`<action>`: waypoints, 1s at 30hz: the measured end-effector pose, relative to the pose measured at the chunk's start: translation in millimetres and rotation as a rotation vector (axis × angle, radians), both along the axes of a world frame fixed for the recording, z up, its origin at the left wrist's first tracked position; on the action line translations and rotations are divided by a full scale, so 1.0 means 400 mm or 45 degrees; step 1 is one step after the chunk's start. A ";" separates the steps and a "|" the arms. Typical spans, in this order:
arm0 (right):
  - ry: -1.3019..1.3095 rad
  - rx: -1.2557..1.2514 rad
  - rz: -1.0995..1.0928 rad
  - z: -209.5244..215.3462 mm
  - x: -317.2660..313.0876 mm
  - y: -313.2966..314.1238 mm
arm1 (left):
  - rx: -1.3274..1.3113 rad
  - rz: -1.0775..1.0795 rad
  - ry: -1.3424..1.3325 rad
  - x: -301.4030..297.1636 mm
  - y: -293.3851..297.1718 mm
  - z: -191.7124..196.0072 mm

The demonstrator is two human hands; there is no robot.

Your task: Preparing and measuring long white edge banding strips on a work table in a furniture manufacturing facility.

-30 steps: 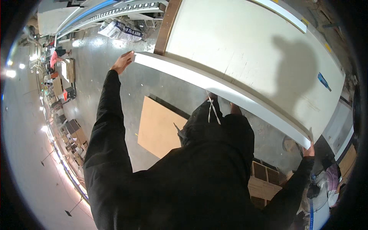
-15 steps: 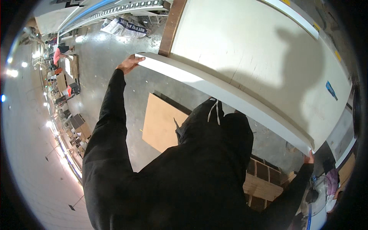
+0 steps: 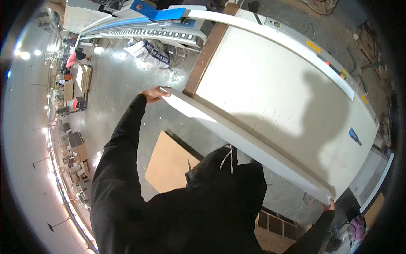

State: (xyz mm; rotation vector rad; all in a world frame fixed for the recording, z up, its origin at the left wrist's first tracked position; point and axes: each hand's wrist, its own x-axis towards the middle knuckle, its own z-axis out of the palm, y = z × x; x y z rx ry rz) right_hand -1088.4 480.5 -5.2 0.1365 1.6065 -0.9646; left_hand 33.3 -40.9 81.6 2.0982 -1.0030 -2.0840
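Note:
A long white board (image 3: 249, 146) lies along the near edge of a white-topped table (image 3: 258, 80), slanting from upper left to lower right in front of my body. My left hand (image 3: 154, 94) grips its left end, thumb on top. At the opposite end my right hand (image 3: 329, 205) holds the corner, its fingers partly hidden under the board. On the tabletop, toward the right, is a small blue tool (image 3: 355, 136) that looks like a utility knife. A brown strip (image 3: 207, 59) borders the table's left side.
A blue and white machine part (image 3: 165, 15) and a roller rail (image 3: 148, 33) stand beyond the table's left. A printed bag (image 3: 148, 54) lies on the floor. By my legs are a tan panel (image 3: 167, 163) and a brown slatted stack (image 3: 275, 228). Far left, a person (image 3: 72, 58) bends over.
My view has shifted, so the table and board sit lower in the picture and more of the far side shows. Both hands keep their hold on the board's ends.

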 end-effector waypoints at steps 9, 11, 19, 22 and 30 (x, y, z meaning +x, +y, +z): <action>-0.038 0.000 -0.055 0.000 0.006 0.002 | 0.045 0.100 0.156 0.000 0.013 -0.033; -0.017 0.013 -0.034 -0.004 -0.017 -0.014 | -0.176 0.032 0.185 0.019 0.028 -0.040; 0.091 0.130 -0.098 -0.120 -0.038 0.009 | -0.140 0.216 0.028 -0.002 0.103 0.082; 0.248 0.265 -0.062 -0.034 -0.202 -0.066 | -0.127 0.368 0.063 0.078 0.309 0.096; -0.025 -0.126 0.703 0.097 -0.103 -0.544 | -0.159 0.734 0.090 0.231 1.090 0.256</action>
